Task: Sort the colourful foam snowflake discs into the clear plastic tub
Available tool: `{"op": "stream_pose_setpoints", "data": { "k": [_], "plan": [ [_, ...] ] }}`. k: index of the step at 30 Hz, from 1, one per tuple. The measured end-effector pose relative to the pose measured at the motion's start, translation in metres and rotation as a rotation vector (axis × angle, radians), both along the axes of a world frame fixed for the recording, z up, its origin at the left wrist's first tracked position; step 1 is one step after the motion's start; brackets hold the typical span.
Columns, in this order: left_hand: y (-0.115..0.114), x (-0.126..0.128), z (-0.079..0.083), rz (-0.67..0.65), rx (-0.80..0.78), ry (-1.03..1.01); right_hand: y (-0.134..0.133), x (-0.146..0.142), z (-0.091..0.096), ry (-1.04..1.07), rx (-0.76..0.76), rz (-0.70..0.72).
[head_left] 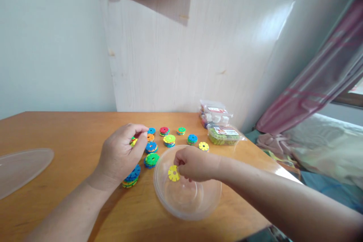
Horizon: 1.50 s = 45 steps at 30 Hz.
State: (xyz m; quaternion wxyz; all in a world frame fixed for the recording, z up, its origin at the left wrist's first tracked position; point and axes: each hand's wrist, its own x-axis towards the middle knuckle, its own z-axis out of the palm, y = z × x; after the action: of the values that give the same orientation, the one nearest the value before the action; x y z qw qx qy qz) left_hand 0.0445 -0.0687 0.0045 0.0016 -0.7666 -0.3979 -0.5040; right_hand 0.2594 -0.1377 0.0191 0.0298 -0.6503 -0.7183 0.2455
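Single disc (173,173) yellow; bowl (163,196) clear. Pinched discs (133,141) yellow/grn. Blue-top stack (133,173), grn-top stack (152,159), red-top stack (164,130). Bench (70,136) orange-brown, wood grain. Curtain (320,79) pink w/ stripes.

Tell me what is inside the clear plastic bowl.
The right hand reaches into the bowl, pinching a yellow toothed disc. The bottom shows nothing else. The part under the hand is covered.

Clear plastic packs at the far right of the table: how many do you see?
3, clustered together: the rearmost pack, a middle pack touching it, and the nearest pack, holding green pieces. More could be hidden behind them.
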Motion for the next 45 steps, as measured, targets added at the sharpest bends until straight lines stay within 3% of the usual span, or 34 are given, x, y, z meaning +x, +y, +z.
{"op": "stream_pose_setpoints", "data": {
  "k": [6, 12, 16, 20, 24, 28, 34, 45],
  "plan": [
    [-0.002, 0.004, -0.003, -0.16, 0.002, 0.1, 0.004, -0.007, 0.0, -0.121, -0.099, 0.054],
    [-0.007, 0.006, 0.0, -0.197, -0.022, 0.147, 0.001, -0.008, 0.002, -0.043, -0.086, 0.006],
    [-0.009, 0.008, 0.002, -0.248, -0.055, 0.157, -0.004, 0.001, 0.014, 0.076, -0.103, -0.019],
    [-0.01, 0.008, 0.005, -0.358, -0.165, 0.185, -0.002, 0.03, 0.036, 0.209, 0.06, -0.048],
    [-0.012, 0.005, 0.008, -0.46, -0.276, 0.303, 0.008, 0.071, 0.046, -0.07, 0.285, -0.121],
    [-0.015, 0.003, 0.007, -0.5, -0.378, 0.454, 0.014, 0.108, 0.03, -0.312, 0.262, -0.103],
    [-0.017, 0.0, 0.0, -0.563, -0.447, 0.525, 0.018, 0.125, 0.002, -0.363, 0.22, -0.002],
    [-0.015, -0.002, -0.007, -0.619, -0.537, 0.509, 0.025, 0.121, 0.0, -0.35, 0.23, -0.065]
  ]
}}
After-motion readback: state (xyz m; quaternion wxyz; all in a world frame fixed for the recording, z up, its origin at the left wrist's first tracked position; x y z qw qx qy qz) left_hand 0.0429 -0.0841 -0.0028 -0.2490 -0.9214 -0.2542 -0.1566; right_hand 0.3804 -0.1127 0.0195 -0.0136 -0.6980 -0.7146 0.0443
